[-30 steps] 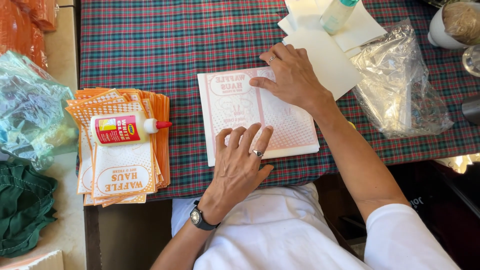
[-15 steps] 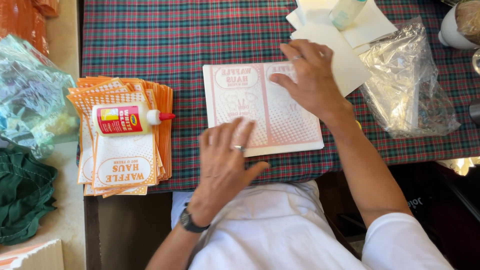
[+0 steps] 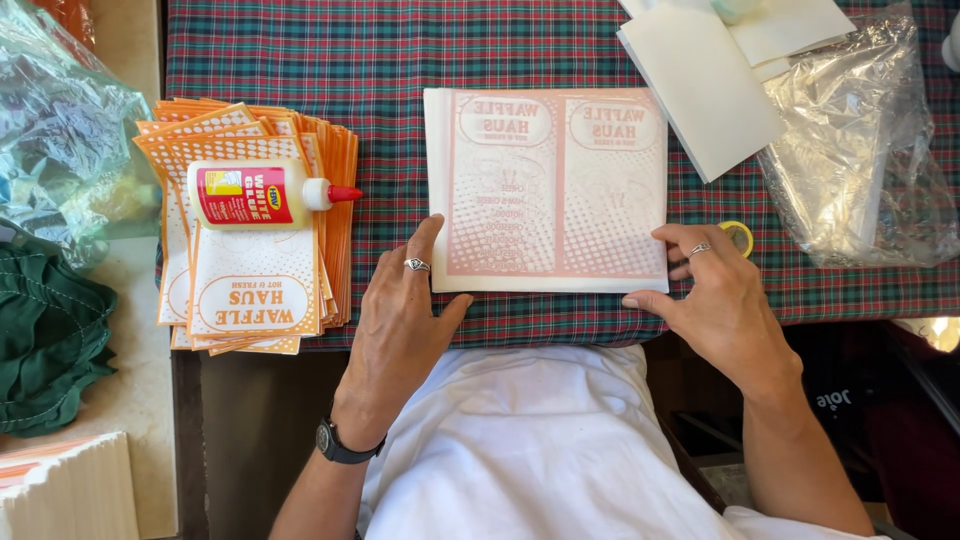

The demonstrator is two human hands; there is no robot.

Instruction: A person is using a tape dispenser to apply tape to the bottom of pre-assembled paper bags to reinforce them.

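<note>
Plaid cloth in red, green and blue covers the surface (image 3: 300,60), and on it, right in front of the person, lies a pale paper sheet (image 3: 550,190) with faint pink printing showing through from its underside. The left hand (image 3: 400,320) lies flat and spread on the sheet's lower left corner, index finger up along the edge, gripping nothing. The right hand (image 3: 715,300) rests on the lower right corner, fingers loosely extended with the thumb at the bottom edge; it presses or lightly pinches the corner, and I cannot tell which.

To the left, well apart from the sheet, a fanned stack of orange printed papers (image 3: 250,270) carries a glue bottle (image 3: 262,194) lying on its side, red cap pointing toward the sheet. Beyond the sheet's upper right corner lie blank white sheets (image 3: 700,80), and a crumpled clear plastic bag (image 3: 860,150) sits to the right. A small yellow ring-shaped thing (image 3: 738,236), perhaps tape, peeks out just beside the right hand.

Risks, as I judge them: uneven pressure from the two hands could skew or crease the thin sheet. The bottle could roll off the sloped stack, or leak onto the printed papers if the cap is loose. The fanned stack overhangs the surface's near edge and could slide off if nudged.
</note>
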